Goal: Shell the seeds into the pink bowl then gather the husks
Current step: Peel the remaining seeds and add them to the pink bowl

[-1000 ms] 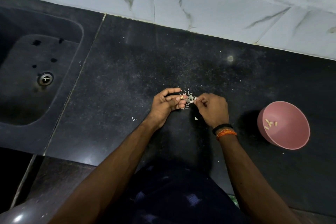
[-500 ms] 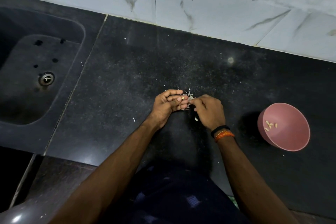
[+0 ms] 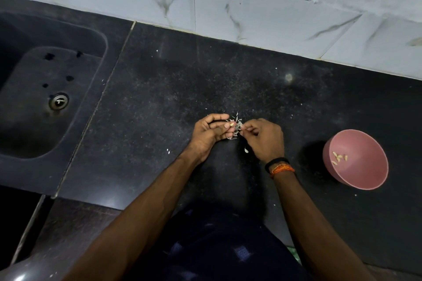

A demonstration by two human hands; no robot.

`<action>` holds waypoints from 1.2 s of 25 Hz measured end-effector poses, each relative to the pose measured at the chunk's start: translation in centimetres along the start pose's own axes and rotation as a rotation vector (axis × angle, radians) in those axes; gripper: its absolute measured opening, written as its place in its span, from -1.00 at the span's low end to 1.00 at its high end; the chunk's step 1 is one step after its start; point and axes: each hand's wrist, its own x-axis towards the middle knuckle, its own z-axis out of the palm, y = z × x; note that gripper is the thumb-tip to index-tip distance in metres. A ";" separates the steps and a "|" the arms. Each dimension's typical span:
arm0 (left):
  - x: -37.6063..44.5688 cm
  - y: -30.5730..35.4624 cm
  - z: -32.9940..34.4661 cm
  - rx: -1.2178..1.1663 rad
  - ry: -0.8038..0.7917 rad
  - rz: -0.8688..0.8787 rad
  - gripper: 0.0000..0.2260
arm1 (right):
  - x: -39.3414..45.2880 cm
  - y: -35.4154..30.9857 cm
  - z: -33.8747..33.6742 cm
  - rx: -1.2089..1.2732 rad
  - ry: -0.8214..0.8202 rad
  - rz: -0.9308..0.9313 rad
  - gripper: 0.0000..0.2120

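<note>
On the black counter lies a small heap of pale husks (image 3: 236,129), right between my two hands. My left hand (image 3: 211,133) has its fingers curled and pinches a pale seed (image 3: 232,124) at the fingertips. My right hand (image 3: 265,138) is curled with its fingertips pinching at the husk heap's right side; what it holds is too small to tell. One loose seed (image 3: 246,149) lies just under my right hand. The pink bowl (image 3: 363,173) stands tilted at the right, apart from both hands, with several shelled seeds (image 3: 339,158) inside.
A dark sink (image 3: 34,89) with a metal drain (image 3: 59,101) is set into the counter at the left. A marbled tile wall (image 3: 251,11) runs along the back. Stray husk bits (image 3: 168,150) dot the counter. The counter's front edge lies near my body.
Both hands stay at the husk heap with only small finger movements. A pale seed now shows at my left fingertips. The bowl has not moved.
</note>
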 end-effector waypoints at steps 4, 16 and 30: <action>0.2 0.4 0.5 -0.020 0.054 -0.014 -0.73 | -0.4 -0.1 0.0 0.010 -0.060 0.013 -0.84; 1.2 1.7 2.4 0.120 0.037 0.005 -0.74 | -0.5 0.1 -0.3 0.074 0.105 0.083 -0.92; 1.1 1.4 3.9 0.219 0.083 0.062 -0.60 | -0.1 0.8 -0.7 0.721 -0.014 0.357 -0.66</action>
